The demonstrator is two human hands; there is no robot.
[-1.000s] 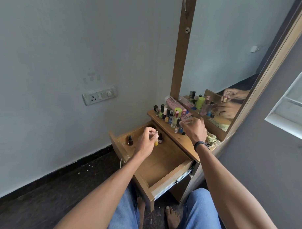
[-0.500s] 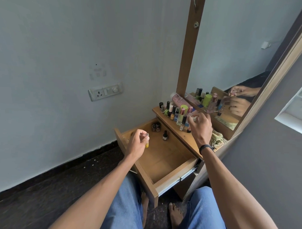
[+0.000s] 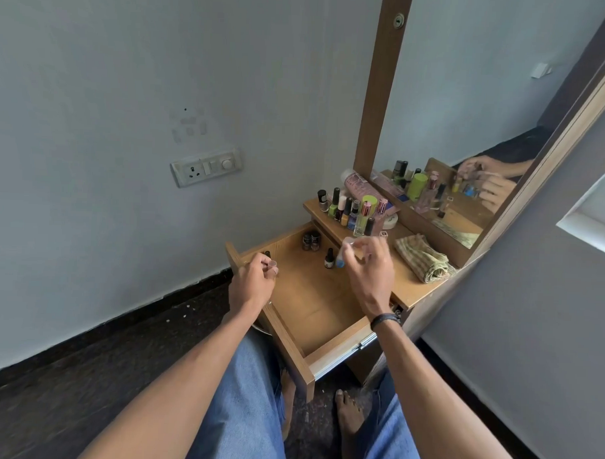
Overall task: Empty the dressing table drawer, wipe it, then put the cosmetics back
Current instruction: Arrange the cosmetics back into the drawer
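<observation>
Room: grey wall, wooden dressing table (image 3: 407, 288).
L hand (image 3: 253, 282): fingers curled over drawer's left rim; holding anything? can't tell.
Drawer (image 3: 312, 308): open, few small bottles (image 3: 329, 258) at back (mostly bare).
R hand (image 3: 370, 269): fingers pinch blue-tipped bottle (image 3: 343, 256) over drawer.
Tabletop: more bottles (image 3: 353, 210), cloth (image 3: 423, 259).
Risk: bottle slips, knocks others over.

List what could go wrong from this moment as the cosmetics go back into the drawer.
1. The right hand holds a small blue bottle in a fingertip grip right beside a dark bottle standing in the drawer; setting it down could tip that one.
2. The bottles on the tabletop stand tightly packed near the edge above the drawer; a reach could topple several.
3. The left hand hovers by a bottle at the drawer's corner, which it might knock.
</observation>
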